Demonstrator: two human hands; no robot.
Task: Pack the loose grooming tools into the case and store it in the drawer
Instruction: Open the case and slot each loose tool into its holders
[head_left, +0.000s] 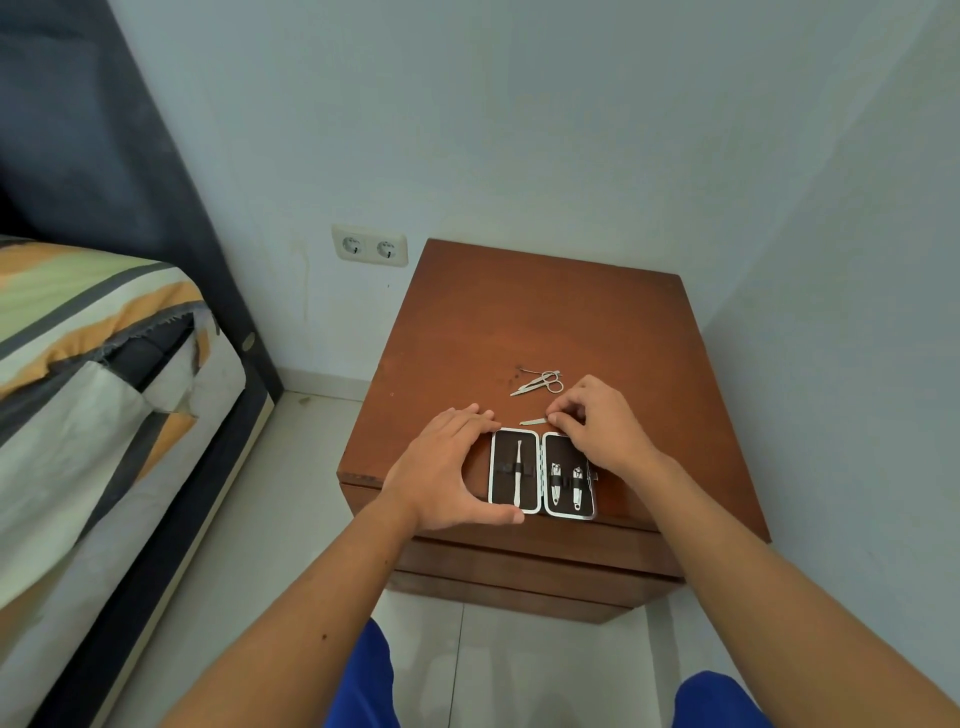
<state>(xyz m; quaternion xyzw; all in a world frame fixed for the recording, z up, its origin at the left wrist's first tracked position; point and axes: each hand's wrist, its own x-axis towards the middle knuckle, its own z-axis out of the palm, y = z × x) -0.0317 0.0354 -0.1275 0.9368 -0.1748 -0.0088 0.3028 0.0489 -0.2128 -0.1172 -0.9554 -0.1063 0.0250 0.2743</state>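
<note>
The case lies open and flat at the front edge of the brown nightstand, its two dark halves side by side; a single slim tool sits under the strap in the left half, and two nail clippers sit under the strap in the right half. The left hand cups the left side of the case, fingers spread along its far corner and thumb at its near corner, so it is open against the case rather than clamped; the right hand reaches over the far right corner of the case and pinches the end of a small metal tool just behind the case's far edge. Small scissors and a thin pin-like tool lie loose further back, near the middle of the surface.
</note>
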